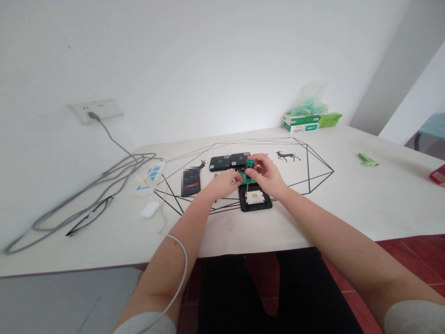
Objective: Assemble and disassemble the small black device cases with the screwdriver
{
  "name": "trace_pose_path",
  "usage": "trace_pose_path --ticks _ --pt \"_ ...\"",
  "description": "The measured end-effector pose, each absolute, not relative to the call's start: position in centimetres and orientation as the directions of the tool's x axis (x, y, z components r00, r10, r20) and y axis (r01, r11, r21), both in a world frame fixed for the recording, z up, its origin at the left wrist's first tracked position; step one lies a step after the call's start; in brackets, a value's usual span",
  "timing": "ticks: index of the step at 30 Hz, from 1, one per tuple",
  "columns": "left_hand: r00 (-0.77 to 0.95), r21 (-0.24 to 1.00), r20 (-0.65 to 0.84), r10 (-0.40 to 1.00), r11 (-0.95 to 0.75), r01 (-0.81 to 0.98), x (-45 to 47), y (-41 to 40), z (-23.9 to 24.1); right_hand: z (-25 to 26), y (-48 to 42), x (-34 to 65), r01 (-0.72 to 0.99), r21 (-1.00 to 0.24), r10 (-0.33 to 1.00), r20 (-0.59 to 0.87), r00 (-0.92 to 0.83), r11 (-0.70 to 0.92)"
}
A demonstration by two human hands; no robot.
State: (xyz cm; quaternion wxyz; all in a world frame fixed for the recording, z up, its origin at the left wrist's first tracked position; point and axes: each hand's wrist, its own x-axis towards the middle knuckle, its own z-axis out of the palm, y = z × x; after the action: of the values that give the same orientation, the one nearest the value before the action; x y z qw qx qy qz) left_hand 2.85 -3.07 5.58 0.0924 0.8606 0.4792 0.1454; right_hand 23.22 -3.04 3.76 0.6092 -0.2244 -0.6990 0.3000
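Note:
My right hand (268,175) is closed around the green and black handle of a screwdriver (249,169). The tool stands nearly upright, its thin shaft pointing down at an opened black device casing (246,207). A white square panel with a gold-coloured pad (255,197) lies inside that casing. Behind the panel is a green circuit board (246,178), partly covered by my hands. The closed fingers of my left hand (225,183) grip the board's left edge. Exactly where the screwdriver tip rests is too small to tell.
Two black boxes (220,163) sit just behind my hands. Leftward lie a phone (191,182), a white earbud case (150,210), a power strip (153,175), glasses (89,216) and a looped grey cable (52,214). Green-and-white cartons (301,120) stand by the wall; a green wrapper (367,160) lies right.

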Motion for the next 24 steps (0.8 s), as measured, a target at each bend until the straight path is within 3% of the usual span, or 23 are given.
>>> trace_pose_path --ticks 4,15,24 --pt "0.326 0.182 0.246 0.913 -0.374 0.91 2.3 -2.3 4.9 3.8 -2.9 23.6 -0.071 -0.716 0.693 0.692 -0.204 0.694" --pt "0.086 0.042 0.168 0.982 -0.094 0.995 2.3 -2.4 4.7 3.8 -2.9 23.5 -0.027 -0.675 0.651 0.721 -0.239 0.738" --pt "0.096 -0.028 0.189 0.977 -0.092 0.995 2.5 -1.9 3.1 3.7 -2.7 23.8 -0.11 -0.759 0.71 0.642 -0.291 0.641"
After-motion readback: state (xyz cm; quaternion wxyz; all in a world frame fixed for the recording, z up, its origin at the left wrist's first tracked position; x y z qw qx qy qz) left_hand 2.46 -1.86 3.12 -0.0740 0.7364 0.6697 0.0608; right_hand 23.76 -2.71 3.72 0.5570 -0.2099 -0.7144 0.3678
